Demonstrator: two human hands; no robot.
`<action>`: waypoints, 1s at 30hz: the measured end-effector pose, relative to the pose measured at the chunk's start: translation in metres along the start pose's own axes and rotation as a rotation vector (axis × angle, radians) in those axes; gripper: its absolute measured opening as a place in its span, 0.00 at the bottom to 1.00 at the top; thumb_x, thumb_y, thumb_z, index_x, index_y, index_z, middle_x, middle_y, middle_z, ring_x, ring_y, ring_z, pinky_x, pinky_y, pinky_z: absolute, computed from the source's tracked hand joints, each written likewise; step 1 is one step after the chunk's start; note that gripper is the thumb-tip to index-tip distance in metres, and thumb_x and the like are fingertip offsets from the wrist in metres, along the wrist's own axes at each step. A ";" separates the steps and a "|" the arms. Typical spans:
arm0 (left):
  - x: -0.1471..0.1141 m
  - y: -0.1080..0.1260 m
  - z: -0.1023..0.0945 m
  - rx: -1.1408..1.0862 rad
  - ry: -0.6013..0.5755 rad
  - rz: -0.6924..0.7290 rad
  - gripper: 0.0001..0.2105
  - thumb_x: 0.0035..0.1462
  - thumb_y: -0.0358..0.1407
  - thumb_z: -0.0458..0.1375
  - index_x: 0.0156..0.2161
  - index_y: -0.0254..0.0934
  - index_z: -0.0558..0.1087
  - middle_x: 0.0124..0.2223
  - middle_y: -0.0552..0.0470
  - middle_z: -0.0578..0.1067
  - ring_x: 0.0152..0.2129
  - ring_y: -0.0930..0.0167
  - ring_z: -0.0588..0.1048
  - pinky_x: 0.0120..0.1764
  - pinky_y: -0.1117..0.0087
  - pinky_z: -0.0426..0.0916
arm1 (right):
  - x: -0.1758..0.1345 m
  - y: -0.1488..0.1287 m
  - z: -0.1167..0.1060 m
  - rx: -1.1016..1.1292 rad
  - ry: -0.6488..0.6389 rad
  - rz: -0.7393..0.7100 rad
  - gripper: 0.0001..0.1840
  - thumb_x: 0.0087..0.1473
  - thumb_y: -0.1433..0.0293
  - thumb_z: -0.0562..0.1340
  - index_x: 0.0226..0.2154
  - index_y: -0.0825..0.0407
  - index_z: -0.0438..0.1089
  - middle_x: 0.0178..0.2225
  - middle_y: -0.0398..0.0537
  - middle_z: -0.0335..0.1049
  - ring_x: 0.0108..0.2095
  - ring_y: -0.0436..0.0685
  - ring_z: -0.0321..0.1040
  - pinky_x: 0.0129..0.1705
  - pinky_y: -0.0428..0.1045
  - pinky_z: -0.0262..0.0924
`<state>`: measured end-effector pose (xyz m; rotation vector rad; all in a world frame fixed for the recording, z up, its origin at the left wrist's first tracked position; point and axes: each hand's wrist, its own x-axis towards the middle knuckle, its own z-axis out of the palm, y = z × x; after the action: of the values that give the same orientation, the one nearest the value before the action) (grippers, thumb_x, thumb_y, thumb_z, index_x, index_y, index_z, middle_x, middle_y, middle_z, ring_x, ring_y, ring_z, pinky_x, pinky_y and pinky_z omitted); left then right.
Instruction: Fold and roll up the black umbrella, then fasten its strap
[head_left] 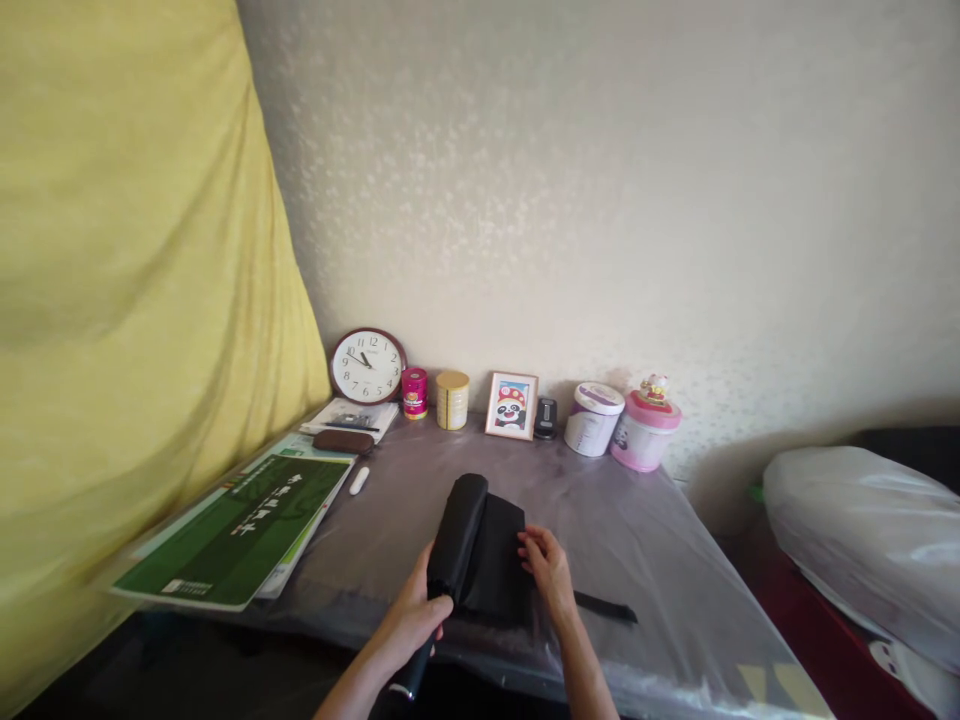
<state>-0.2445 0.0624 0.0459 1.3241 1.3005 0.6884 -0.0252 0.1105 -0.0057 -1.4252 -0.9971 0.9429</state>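
Observation:
A black folding umbrella (pixel 459 530) lies tilted over the near part of the table, its canopy partly wrapped into a roll. My left hand (pixel 416 612) is closed round the lower end of the roll, just above the dark handle (pixel 409 675) with its silvery ring. To the right of the roll spreads a loose flap of black cloth (pixel 499 560). At that flap's right edge, my right hand (pixel 547 570) pinches the cloth between thumb and fingers. A black strap (pixel 609 606) sticks out beyond my right wrist and rests on the table.
Plastic film covers the grey table (pixel 660 560). Green books (pixel 240 530), a brown case (pixel 343 442) and a white stick-like object (pixel 359 481) lie left. A clock (pixel 367 366), tins (pixel 452 400), a panda picture (pixel 511 406) and tubs (pixel 594 420) line the wall. A yellow curtain (pixel 135 250) hangs left.

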 end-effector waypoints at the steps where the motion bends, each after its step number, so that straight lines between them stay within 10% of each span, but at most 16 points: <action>1: 0.000 -0.005 0.001 0.042 0.034 0.025 0.40 0.46 0.31 0.48 0.62 0.42 0.34 0.37 0.51 0.73 0.20 0.75 0.71 0.25 0.71 0.67 | 0.001 0.002 -0.001 -0.020 0.010 -0.013 0.21 0.43 0.57 0.57 0.37 0.53 0.66 0.36 0.53 0.73 0.31 0.55 0.70 0.31 0.49 0.66; 7: 0.004 -0.027 0.009 0.451 0.187 0.185 0.39 0.44 0.25 0.48 0.62 0.31 0.38 0.64 0.40 0.49 0.60 0.65 0.53 0.57 0.66 0.53 | 0.006 0.012 -0.006 -0.184 0.076 -0.070 0.19 0.44 0.59 0.56 0.35 0.54 0.69 0.36 0.54 0.73 0.34 0.58 0.71 0.32 0.50 0.65; 30: 0.001 -0.023 0.016 0.661 0.157 0.061 0.40 0.48 0.25 0.48 0.62 0.31 0.31 0.64 0.37 0.48 0.50 0.65 0.68 0.47 0.71 0.62 | 0.004 -0.037 0.072 -0.360 -0.039 -0.276 0.23 0.50 0.61 0.55 0.45 0.57 0.67 0.31 0.50 0.74 0.33 0.57 0.70 0.35 0.49 0.64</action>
<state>-0.2358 0.0540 0.0204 1.8691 1.7039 0.4161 -0.0946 0.1395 0.0249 -1.5144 -1.4052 0.6092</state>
